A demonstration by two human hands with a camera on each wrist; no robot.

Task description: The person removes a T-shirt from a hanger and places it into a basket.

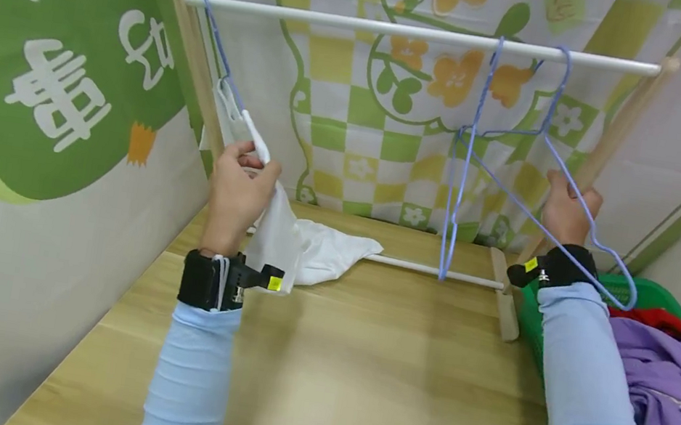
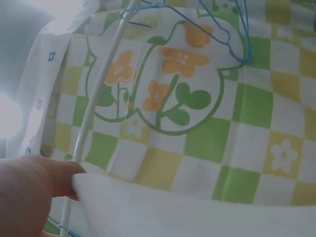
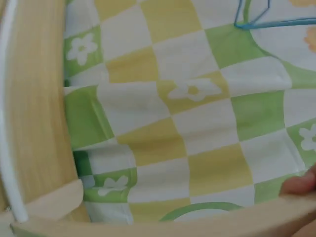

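Between the hands runs the white rail (image 1: 420, 33) of a small wooden drying rack (image 1: 617, 129), and both hands are raised toward things that hang from it. The left hand (image 1: 240, 186) has its fingers curled round a white garment (image 1: 303, 240), pinching the cloth near its upper edge, where a blue hanger (image 1: 216, 47) hooked at the rail's left end threads into it. Below that hand the rest of the cloth trails down onto the wooden surface (image 1: 358, 362). The right hand (image 1: 568, 210) is up by the rack's right post with its fingers curled at the wire of a second blue hanger (image 1: 546, 137); a third hanger (image 1: 463, 179) hangs just to its left, well apart from the garment.

Several slips look possible. Because only one edge of the cloth is pinched, it could slide off the hanger's shoulder and drop back onto the surface. Pulling sideways on either hanger might tip the light rack or drag its hook along the rail. The two right-hand hangers hang close together, so their wires could tangle if one is lifted. Just right of the right forearm, a green basket (image 1: 652, 292) holds purple clothing (image 1: 676, 395) and something red (image 1: 655, 317).
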